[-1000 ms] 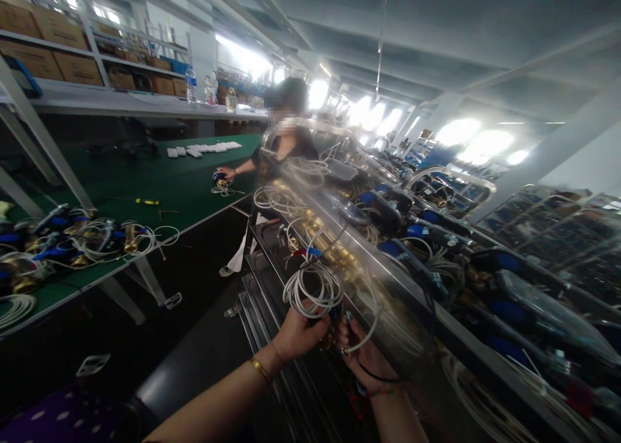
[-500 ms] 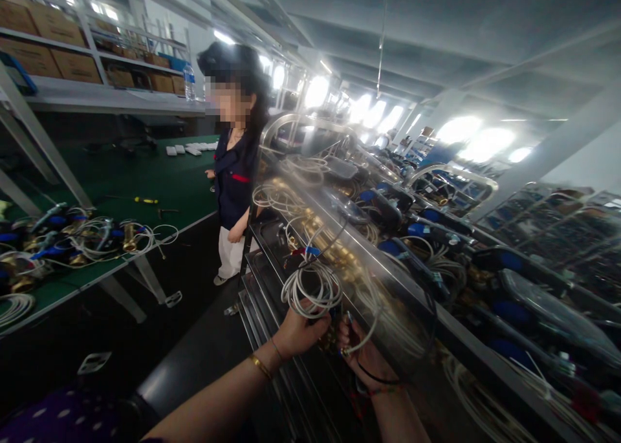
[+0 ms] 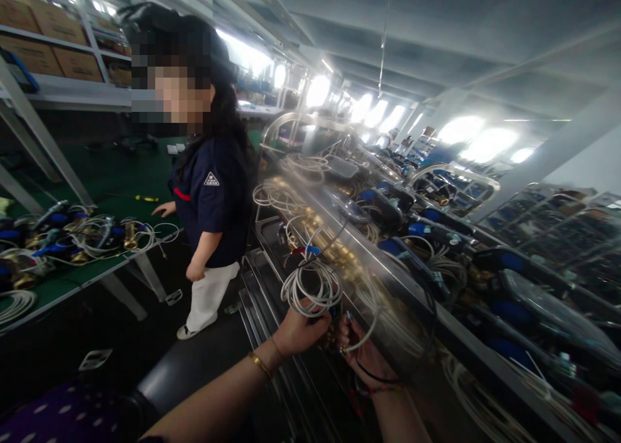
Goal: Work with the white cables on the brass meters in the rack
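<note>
My left hand (image 3: 298, 332) grips a coiled white cable (image 3: 311, 288) attached to a brass fitting that is mostly hidden between my hands. My right hand (image 3: 365, 354) is closed on the lower part of that fitting and a loop of the same cable. Both hands are at the near end of a metal cart rack (image 3: 369, 281) loaded with blue-capped brass meters and white cables. A gold bangle is on my left wrist and a dark band on my right.
A person in a dark shirt and white trousers (image 3: 209, 204) stands in the aisle close to the cart's left side. A green workbench (image 3: 116, 184) on the left holds brass meters with cables (image 3: 72, 239) and a yellow screwdriver (image 3: 145, 198). Shelves with cardboard boxes (image 3: 43, 35) are behind.
The other person has walked along the aisle toward me, from the far end of the bench to beside the cart. My hands have stayed on the cable and fitting.
</note>
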`<state>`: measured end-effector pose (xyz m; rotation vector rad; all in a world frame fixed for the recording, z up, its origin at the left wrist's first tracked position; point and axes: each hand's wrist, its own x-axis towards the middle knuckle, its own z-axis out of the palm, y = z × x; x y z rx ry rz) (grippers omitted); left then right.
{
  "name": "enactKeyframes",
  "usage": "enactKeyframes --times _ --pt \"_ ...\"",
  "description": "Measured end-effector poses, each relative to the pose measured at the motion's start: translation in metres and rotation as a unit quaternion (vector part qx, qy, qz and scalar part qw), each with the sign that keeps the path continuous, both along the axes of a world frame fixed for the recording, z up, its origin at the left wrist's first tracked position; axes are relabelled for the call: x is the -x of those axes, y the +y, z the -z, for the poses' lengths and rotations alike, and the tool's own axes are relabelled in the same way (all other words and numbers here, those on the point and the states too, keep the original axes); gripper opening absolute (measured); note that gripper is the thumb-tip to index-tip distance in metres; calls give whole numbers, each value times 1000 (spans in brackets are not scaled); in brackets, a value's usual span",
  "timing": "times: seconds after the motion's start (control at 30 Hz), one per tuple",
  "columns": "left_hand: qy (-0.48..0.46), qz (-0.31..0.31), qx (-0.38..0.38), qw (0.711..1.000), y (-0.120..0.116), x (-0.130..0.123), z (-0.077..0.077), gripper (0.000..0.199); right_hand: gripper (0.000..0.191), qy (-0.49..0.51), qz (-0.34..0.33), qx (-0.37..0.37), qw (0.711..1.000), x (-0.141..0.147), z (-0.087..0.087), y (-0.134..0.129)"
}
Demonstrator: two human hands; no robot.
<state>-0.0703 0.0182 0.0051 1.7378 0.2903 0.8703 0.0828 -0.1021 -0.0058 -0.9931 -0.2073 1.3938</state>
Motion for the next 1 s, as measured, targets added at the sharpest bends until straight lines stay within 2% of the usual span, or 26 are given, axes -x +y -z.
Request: enactKeyframes --times 0.33,0.53,0.8,1.0 --pt "-2 21 16 1000 3 1 0 10 32 -17 -22 -14 999 -6 13 -2" --pt "-12 40 30 999 6 5 0 20 32 8 -22 -30 999 -12 21 -1" --pt "-18 38 20 999 7 4 -3 13 31 50 -39 -46 997 -11 22 -1" --pt "-18 42 14 999 9 5 -4 13 27 59 -52 -64 995 -16 31 -1"
